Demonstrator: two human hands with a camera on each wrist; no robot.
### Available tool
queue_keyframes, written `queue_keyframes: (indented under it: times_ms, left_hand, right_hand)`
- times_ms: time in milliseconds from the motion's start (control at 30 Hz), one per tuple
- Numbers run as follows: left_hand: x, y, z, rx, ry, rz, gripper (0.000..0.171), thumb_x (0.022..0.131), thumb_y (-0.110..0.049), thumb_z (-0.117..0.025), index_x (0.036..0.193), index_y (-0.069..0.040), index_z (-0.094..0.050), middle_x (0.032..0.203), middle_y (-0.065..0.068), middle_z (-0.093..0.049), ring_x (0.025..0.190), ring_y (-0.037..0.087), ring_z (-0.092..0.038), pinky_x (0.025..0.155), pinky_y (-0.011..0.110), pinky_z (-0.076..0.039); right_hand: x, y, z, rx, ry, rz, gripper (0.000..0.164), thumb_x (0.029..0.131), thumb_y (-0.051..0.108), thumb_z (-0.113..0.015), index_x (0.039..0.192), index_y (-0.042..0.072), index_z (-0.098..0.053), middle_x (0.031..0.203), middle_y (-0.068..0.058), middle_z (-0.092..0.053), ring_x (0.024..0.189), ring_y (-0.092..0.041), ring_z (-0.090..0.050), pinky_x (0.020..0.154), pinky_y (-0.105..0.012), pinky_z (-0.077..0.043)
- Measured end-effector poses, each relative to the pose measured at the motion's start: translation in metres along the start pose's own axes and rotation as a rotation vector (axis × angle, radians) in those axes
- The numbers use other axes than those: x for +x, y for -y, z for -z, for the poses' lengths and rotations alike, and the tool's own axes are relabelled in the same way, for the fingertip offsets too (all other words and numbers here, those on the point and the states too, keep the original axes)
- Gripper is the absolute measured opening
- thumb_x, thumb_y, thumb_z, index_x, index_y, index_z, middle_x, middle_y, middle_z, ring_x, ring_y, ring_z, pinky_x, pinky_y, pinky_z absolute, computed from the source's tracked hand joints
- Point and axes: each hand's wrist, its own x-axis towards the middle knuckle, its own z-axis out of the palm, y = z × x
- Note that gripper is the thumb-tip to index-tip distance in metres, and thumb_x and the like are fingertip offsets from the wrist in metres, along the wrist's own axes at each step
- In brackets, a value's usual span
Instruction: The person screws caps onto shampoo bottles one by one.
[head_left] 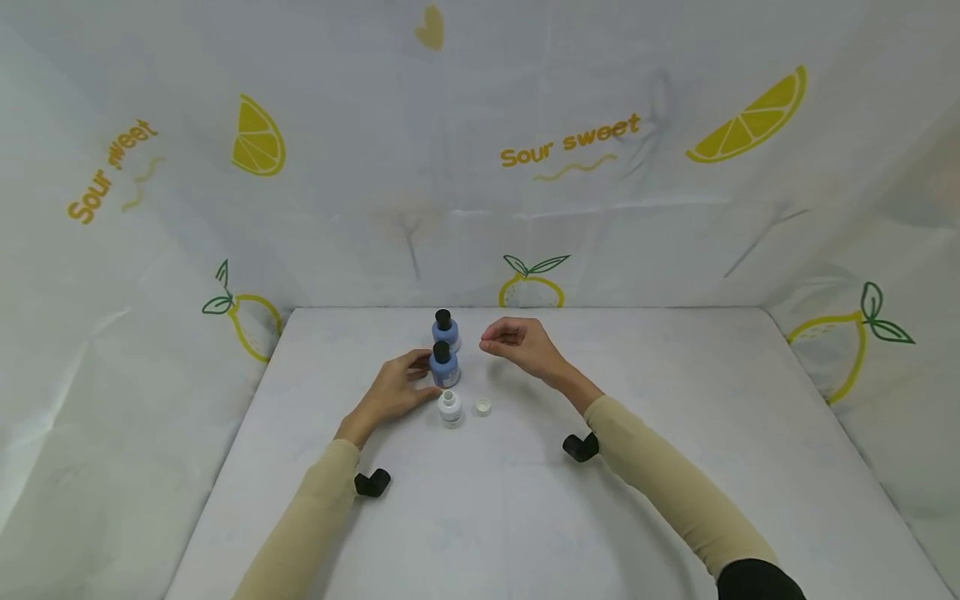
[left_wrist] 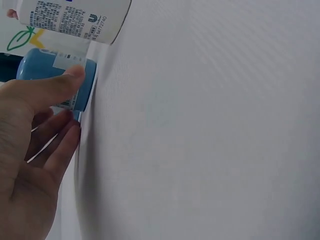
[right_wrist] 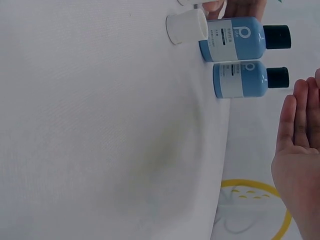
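Note:
Two blue bottles with black caps stand one behind the other: the nearer blue bottle (head_left: 445, 372) and the farther blue bottle (head_left: 448, 335). My left hand (head_left: 396, 387) holds the nearer one from its left side, with the thumb across its label (left_wrist: 64, 61) in the left wrist view. A small white bottle (head_left: 450, 410) stands without a cap just in front, near the left thumb. To its right on the table lies a white cap (head_left: 482, 407). My right hand (head_left: 528, 346) hovers to the right of the blue bottles, its fingers loosely bent and holding nothing.
The white-covered table (head_left: 502, 517) runs back to a white curtain (head_left: 465, 167) printed with lemons and lettering. Similar cloth hangs at both sides. Black wrist mounts (head_left: 581, 447) are strapped to both sleeved forearms.

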Motion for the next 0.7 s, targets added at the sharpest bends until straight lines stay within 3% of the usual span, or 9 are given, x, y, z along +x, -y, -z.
queue_keyframes:
  times_ms: [100,333,500,700]
  left_hand:
    - [-0.009,0.002,0.004,-0.012,-0.004,0.007,0.066,0.086,-0.006,-0.091,0.143,0.007,-0.06,0.135,0.025,-0.073,0.127,0.04,-0.073,0.11,0.042,-0.063]
    - [-0.033,0.001,0.009,-0.05,0.044,-0.005,0.064,0.084,-0.004,-0.093,0.14,0.006,-0.064,0.135,0.023,-0.073,0.125,0.039,-0.074,0.108,0.041,-0.064]
    - [-0.046,-0.003,0.003,-0.06,0.102,-0.049,0.062,0.084,-0.004,-0.092,0.139,0.005,-0.066,0.139,0.021,-0.073,0.129,0.037,-0.072,0.111,0.041,-0.062]
    - [-0.049,-0.007,-0.009,-0.108,0.133,-0.07,0.064,0.086,-0.005,-0.091,0.144,0.003,-0.064,0.145,0.02,-0.07,0.132,0.037,-0.071,0.114,0.041,-0.06]
  right_hand:
    - [0.0,-0.001,0.0,-0.01,0.003,0.0,0.017,0.101,0.012,-0.077,0.113,0.0,-0.075,0.112,-0.015,-0.077,0.099,-0.012,-0.075,0.09,-0.017,-0.063]
    - [-0.003,-0.006,0.002,-0.009,0.01,-0.014,0.018,0.102,0.012,-0.076,0.115,-0.001,-0.074,0.112,-0.013,-0.077,0.102,-0.022,-0.076,0.09,-0.017,-0.063]
    - [-0.005,-0.009,0.003,-0.006,0.014,-0.033,0.019,0.102,0.013,-0.077,0.116,0.0,-0.073,0.112,-0.012,-0.077,0.099,-0.013,-0.074,0.092,-0.017,-0.063]
    - [-0.009,-0.017,0.004,-0.01,0.037,-0.067,0.022,0.102,0.015,-0.076,0.118,0.0,-0.073,0.116,-0.013,-0.077,0.098,-0.008,-0.073,0.091,-0.016,-0.061]
